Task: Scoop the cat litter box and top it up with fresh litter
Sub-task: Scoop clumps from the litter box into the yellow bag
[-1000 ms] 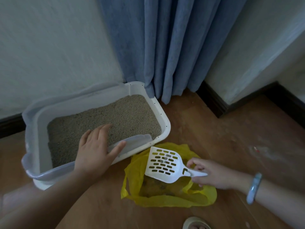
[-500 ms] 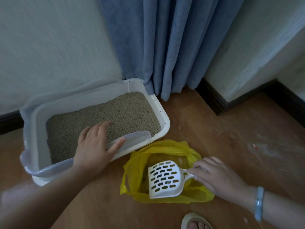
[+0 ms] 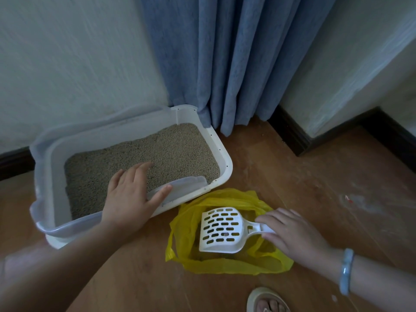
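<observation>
Nearest to me, well clear of the litter box (image 3: 225, 158) on its near side, my toes show in a sandal (image 3: 267, 300) on the wooden floor (image 3: 304, 176). A little closer to the box, the fingers of my right hand (image 3: 292, 233) pinch the handle of the white scoop (image 3: 221, 229), forefinger over the top and thumb against the side.

A second ago I held that scoop up, tilted above the yellow bag (image 3: 225, 266). Now it has come down and lies flat, slots up, across the bag's open mouth, just beside the box's near right corner. I can see nothing left in the slots, so I judge that load is tipped out. The scoop is free either to go back for another pass or to be left here while I fetch fresh litter.

My left hand (image 3: 128, 199) has not moved. It rests on the box's front rim with the fingers loose and straight, reaching in over the litter (image 3: 157, 152) while the thumb lies on the clear guard outside, steadying the box and gripping nothing. The grey litter looks fairly even and I can make out no clumps, though the light is dim.

Beyond the box's far right corner the blue curtain (image 3: 236, 64) hangs to the floor.
</observation>
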Action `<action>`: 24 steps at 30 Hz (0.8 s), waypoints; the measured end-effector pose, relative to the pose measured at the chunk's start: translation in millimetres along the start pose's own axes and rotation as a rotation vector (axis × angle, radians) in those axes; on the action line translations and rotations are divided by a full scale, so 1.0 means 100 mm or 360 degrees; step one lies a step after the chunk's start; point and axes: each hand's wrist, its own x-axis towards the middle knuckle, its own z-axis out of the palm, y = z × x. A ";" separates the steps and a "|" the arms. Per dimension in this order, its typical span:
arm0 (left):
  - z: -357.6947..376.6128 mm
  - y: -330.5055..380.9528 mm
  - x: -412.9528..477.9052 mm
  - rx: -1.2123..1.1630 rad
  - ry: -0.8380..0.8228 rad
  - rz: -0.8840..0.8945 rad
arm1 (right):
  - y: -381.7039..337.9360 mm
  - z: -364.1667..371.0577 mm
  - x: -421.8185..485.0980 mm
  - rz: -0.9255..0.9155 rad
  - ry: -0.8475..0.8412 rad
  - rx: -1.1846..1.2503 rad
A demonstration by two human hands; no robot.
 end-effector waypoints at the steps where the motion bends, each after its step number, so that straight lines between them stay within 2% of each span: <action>1: 0.00 0.00 0.00 -0.0003 0.0000 -0.0001 | 0.00 0.00 0.00 0.0033 -0.0037 0.0040; 5: 0.00 0.01 0.00 -0.0010 -0.0004 -0.0004 | -0.01 -0.07 0.00 0.0231 -0.0148 0.0495; 9: -0.02 0.05 0.02 -0.0063 0.0018 -0.0012 | -0.09 -0.11 0.01 0.0364 0.0016 0.0892; 14: -0.01 0.27 0.16 -0.0134 0.0017 -0.0016 | -0.14 -0.12 0.12 0.0487 0.0196 0.1183; 17: 0.05 0.34 0.20 -0.0139 -0.0003 -0.0002 | -0.10 -0.07 0.18 0.0710 0.0237 0.1449; 19: 0.07 0.34 0.21 -0.0133 -0.0022 -0.0003 | -0.01 -0.01 0.20 0.0897 0.0284 0.1485; 24: 0.08 0.32 0.24 -0.0138 -0.0074 -0.0062 | 0.35 0.16 0.32 0.1201 0.0365 0.1193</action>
